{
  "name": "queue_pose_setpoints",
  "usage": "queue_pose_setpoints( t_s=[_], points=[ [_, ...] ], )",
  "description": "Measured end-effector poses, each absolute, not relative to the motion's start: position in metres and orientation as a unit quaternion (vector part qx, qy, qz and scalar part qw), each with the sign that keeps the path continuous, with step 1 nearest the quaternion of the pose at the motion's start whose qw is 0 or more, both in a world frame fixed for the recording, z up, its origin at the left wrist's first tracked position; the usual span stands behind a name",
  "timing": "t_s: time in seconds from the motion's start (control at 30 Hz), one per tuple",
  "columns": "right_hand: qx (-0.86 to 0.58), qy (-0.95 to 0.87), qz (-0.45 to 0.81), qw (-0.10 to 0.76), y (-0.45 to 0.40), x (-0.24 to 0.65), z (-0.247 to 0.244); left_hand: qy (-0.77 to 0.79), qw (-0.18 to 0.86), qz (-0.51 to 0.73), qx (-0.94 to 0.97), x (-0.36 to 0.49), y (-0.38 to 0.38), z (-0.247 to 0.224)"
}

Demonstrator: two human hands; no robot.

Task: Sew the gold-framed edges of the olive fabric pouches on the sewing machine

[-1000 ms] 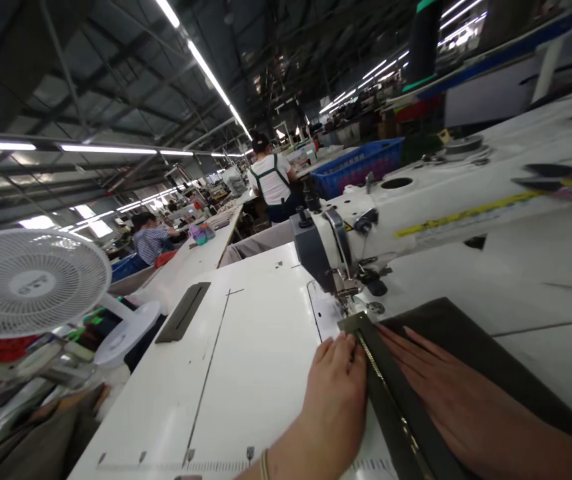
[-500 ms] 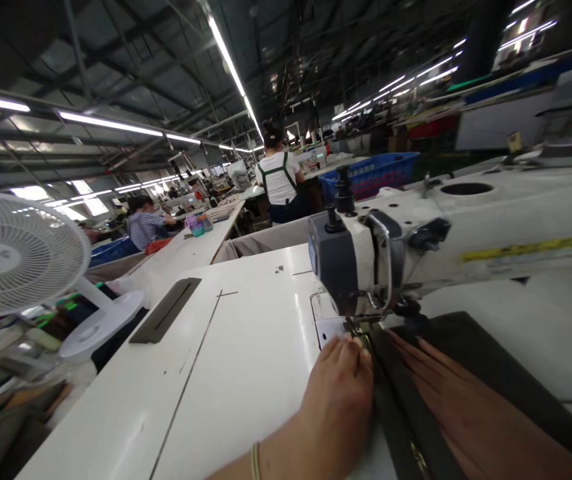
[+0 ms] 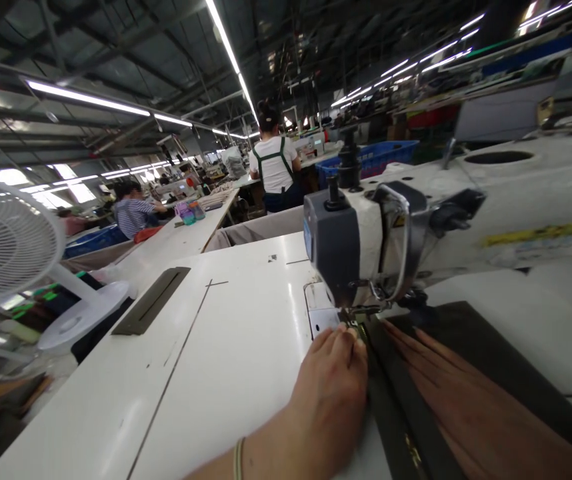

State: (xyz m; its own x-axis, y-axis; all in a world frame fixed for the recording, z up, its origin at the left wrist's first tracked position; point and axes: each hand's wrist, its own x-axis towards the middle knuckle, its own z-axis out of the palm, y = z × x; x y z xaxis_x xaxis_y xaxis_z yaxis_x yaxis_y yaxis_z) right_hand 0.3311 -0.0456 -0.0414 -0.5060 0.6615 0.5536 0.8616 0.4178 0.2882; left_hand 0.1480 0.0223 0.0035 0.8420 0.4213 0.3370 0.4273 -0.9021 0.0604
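Observation:
A dark olive fabric piece (image 3: 466,333) lies under the needle area of a white and grey sewing machine (image 3: 336,233). Along its left part runs a zipper (image 3: 412,448) with gold-coloured teeth. My left hand (image 3: 333,387) is closed, its fingertips pinching the zipper edge of the fabric just in front of the presser foot. Flat on the fabric to the right of the zipper rests my right hand (image 3: 456,380), fingers stretched toward the machine. The needle itself is hidden behind the machine head and my fingers.
On the white table (image 3: 236,347), a separate olive strip with a slit (image 3: 151,301) lies to the left. A white fan (image 3: 11,233) stands at the table's left edge. Beyond are a blue crate (image 3: 386,157) and a person in a white shirt (image 3: 275,167), seated facing away.
The view has shifted slightly, so the fan and strip sit further left in the picture. Both hands stay in much the same place beside the presser foot.

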Motion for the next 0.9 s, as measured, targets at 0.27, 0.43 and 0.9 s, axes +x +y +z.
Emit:
queue_pose_setpoints(
  t_s=[0.27, 0.43, 0.9],
  points=[
    [-0.462, -0.822, -0.251, 0.217, -0.046, 0.328, -0.027, -0.219, 0.027, -0.189, -0.957, 0.150, 0.023, 0.001],
    [-0.465, -0.831, -0.219, 0.215, -0.046, 0.330, -0.028, -0.230, 0.019, -0.162, -0.959, 0.149, 0.021, 0.005],
    [-0.485, -0.827, -0.180, 0.220, -0.048, 0.329, -0.038, -0.219, 0.028, -0.118, -0.968, 0.150, 0.026, 0.014]
  ],
)
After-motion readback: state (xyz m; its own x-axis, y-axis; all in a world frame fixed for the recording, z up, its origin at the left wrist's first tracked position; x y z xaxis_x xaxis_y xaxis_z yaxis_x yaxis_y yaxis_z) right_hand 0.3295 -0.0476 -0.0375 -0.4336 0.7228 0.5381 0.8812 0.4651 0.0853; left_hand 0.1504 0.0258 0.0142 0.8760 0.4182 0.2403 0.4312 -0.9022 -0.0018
